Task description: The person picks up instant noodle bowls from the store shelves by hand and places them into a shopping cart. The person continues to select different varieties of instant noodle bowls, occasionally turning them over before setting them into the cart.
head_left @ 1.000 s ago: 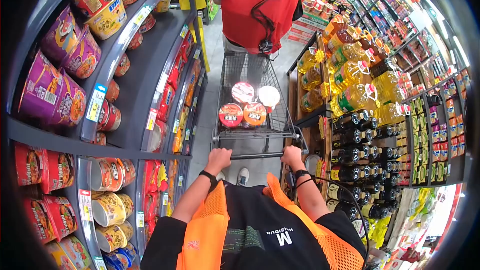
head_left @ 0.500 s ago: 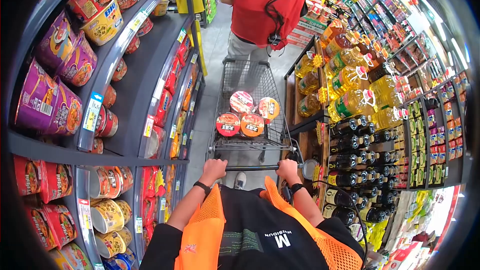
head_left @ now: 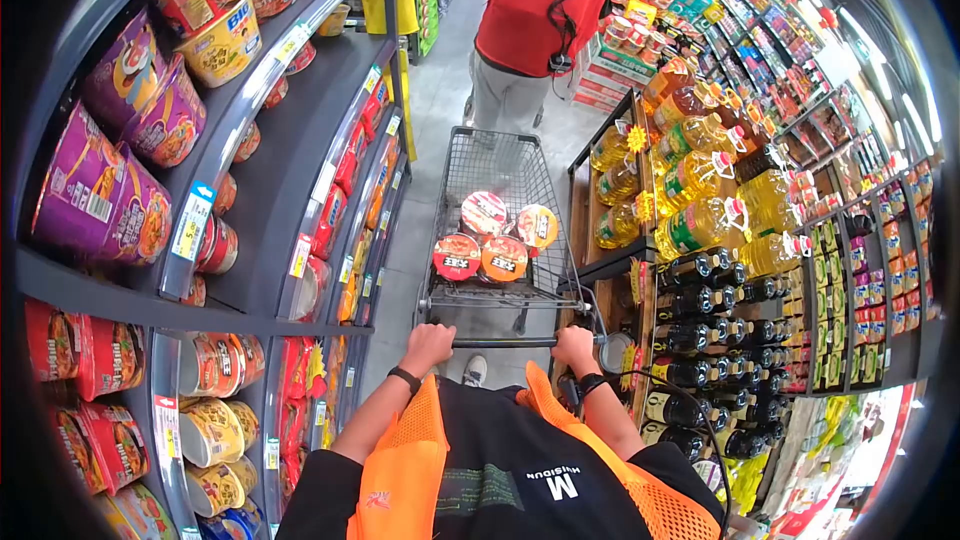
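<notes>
The person stands in a shop aisle behind a wire shopping cart (head_left: pixel 495 210), both hands on its handle bar (head_left: pixel 503 342). The left hand (head_left: pixel 428 342) has its fingers wrapped around the bar near its left end; the right hand (head_left: pixel 574 346) is clenched on it near the right end.

The cart looks stiff and light for its size — open steel mesh on wheels — so it should roll easily and turn from the bar, which is the natural place to hold it. A grip at both ends, as here, probably gives the best steering in a narrow aisle.

In the basket lie four instant noodle bowls (head_left: pixel 495 240) with round foil-like lids, clustered at the near end, touching one another. They seem light and easily dented, and would likely slide on the mesh if the cart stops sharply.

On the left, shelves (head_left: pixel 300 190) carry more noodle tubs and cups. On the right stands a rack of cooking oil bottles (head_left: pixel 700 190) above dark sauce bottles (head_left: pixel 720 330). Ahead of the cart, a person in a red vest (head_left: pixel 535 0) stands in the aisle, apart from it.
</notes>
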`<state>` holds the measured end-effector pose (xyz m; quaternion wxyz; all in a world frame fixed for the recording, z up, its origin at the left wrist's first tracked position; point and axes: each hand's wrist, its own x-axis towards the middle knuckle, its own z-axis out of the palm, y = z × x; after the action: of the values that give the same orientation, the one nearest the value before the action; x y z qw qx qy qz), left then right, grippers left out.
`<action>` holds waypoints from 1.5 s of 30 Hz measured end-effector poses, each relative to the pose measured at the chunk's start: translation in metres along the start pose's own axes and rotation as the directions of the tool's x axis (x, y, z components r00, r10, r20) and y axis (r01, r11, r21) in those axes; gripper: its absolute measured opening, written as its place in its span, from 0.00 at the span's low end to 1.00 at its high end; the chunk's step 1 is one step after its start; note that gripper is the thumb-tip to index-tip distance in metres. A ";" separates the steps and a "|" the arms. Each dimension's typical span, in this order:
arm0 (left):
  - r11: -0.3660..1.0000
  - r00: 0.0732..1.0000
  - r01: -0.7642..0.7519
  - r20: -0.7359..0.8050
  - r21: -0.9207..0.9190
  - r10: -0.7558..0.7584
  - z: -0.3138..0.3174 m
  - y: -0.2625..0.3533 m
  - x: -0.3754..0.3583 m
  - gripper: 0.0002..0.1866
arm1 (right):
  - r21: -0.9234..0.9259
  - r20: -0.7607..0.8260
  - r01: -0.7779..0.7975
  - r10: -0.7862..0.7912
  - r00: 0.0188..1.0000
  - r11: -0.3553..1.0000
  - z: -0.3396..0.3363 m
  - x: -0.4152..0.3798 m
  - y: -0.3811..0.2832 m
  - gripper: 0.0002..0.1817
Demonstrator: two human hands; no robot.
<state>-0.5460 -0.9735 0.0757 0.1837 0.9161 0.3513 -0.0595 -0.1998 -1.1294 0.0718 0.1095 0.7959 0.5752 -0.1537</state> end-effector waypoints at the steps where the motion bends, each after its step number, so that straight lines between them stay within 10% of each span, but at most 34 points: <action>1: 1.000 1.000 0.000 0.000 0.007 0.000 0.001 0.000 0.000 0.08 | 0.002 -0.001 0.000 0.000 1.000 1.000 0.000 -0.001 0.000 0.11; 45: 1.000 1.000 -0.012 0.001 0.004 0.012 0.013 -0.004 -0.001 0.10 | -0.058 0.034 -0.032 0.034 0.999 0.998 -0.002 0.001 -0.003 0.14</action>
<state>-0.5489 -0.9760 0.0625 0.1826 0.9186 0.3454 -0.0597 -0.2019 -1.1270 0.0739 0.1448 0.7989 0.5643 -0.1495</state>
